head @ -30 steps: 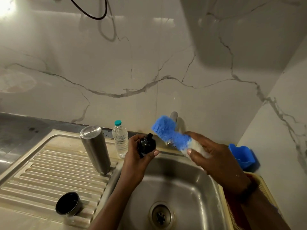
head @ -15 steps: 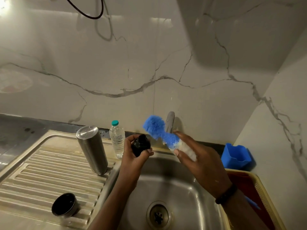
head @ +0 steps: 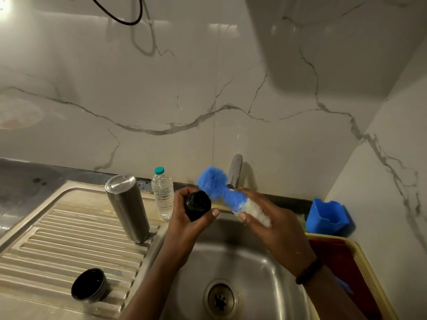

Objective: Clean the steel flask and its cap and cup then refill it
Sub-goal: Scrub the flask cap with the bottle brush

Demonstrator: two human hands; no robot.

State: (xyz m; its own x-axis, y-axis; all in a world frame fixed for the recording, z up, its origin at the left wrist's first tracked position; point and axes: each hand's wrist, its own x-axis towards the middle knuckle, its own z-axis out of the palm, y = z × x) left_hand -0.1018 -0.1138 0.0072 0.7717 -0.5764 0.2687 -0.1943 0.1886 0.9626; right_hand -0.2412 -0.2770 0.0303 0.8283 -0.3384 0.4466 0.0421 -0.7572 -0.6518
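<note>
My left hand [head: 188, 224] grips the black flask cap [head: 197, 205] above the sink basin [head: 233, 262]. My right hand [head: 272, 227] holds a bottle brush [head: 219, 188] with blue and white bristles, its blue tip close beside the cap and in front of the tap [head: 235, 172]. The steel flask [head: 127, 207] stands upside down on the ribbed drainboard [head: 57, 241]. The steel cup [head: 89, 285], dark inside, sits mouth up near the drainboard's front.
A small clear water bottle [head: 163, 194] with a teal lid stands behind the flask. A blue plastic holder [head: 328, 215] sits in the right corner. A yellow basket [head: 367, 266] with red contents borders the sink on the right.
The cap has turned in my left hand, its knob no longer pointing up. The brush's blue tip has shifted left, closer to the cap.
</note>
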